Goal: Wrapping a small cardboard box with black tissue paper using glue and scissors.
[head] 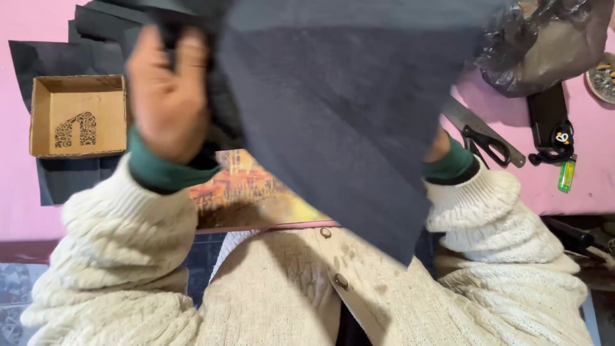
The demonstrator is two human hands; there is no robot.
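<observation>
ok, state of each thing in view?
dark sheet: lifted off the table, hanging
left hand: gripping the sheet's edge
right hand: mostly hidden behind the sheet
cardboard box: open, empty
scissors: closed, lying flat
painted picture: flat, partly covered

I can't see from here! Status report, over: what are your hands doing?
Left hand gripping dark sheet, raised. Right hand hidden behind it. Sheet blocks the picture below.
</observation>
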